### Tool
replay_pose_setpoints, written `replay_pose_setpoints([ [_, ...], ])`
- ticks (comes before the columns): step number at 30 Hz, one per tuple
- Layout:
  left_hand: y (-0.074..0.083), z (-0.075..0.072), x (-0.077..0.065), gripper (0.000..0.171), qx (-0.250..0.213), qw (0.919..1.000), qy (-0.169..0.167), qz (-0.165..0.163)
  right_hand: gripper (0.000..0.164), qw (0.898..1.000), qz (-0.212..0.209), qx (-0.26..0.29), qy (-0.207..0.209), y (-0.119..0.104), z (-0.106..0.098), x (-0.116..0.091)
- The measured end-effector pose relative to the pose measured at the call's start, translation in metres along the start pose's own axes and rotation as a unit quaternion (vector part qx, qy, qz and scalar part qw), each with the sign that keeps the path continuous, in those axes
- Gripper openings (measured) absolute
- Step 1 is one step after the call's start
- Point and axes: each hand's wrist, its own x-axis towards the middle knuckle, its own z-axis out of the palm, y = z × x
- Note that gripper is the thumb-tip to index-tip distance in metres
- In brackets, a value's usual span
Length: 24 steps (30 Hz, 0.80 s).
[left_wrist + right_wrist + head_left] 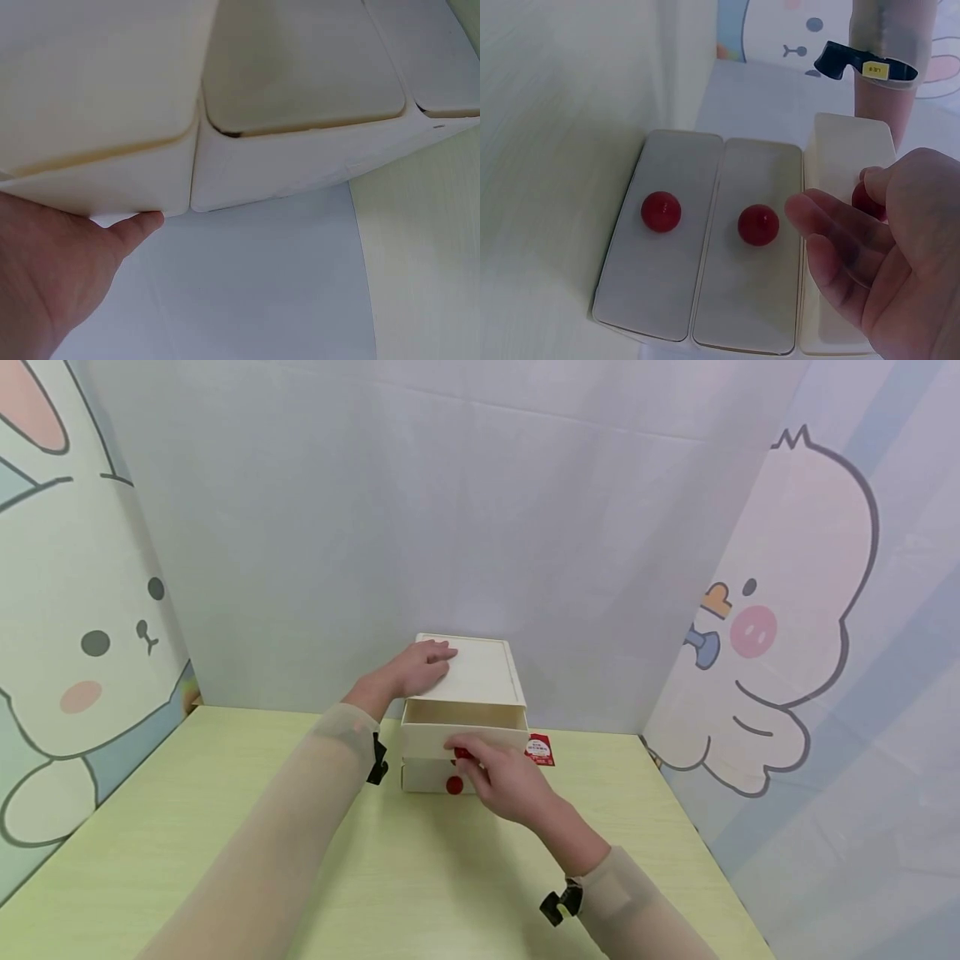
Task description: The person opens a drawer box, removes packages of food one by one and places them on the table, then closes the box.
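Note:
A small white drawer cabinet [480, 670] stands at the back of the table, with three red-knobbed drawers. Its top drawer [427, 742] is pulled partly out, and the part of its inside that shows looks bare. My right hand [510, 777] pinches that drawer's red knob [867, 201] between thumb and finger, the other fingers loosely bent. On the cabinet's top, near its left edge, rests my left hand [418, 668], fingers spread over the surface. In the right wrist view, the middle drawer [750, 292] and bottom drawer [649, 285] sit pushed in.
A red and white card [540, 749] lies on the table just right of the cabinet. Behind is a pale curtain [300, 543]. Printed cartoon panels flank the light wood-toned table [225, 793].

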Motion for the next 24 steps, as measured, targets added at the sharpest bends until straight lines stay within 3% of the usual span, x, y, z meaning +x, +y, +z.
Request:
replay_pose_setpoints([
  [24, 0.001, -0.001, 0.0, 0.058, -0.003, 1.0, -0.001, -0.006, 0.029, 0.999, 0.033, 0.006, -0.007, 0.011, 0.002, 0.02],
])
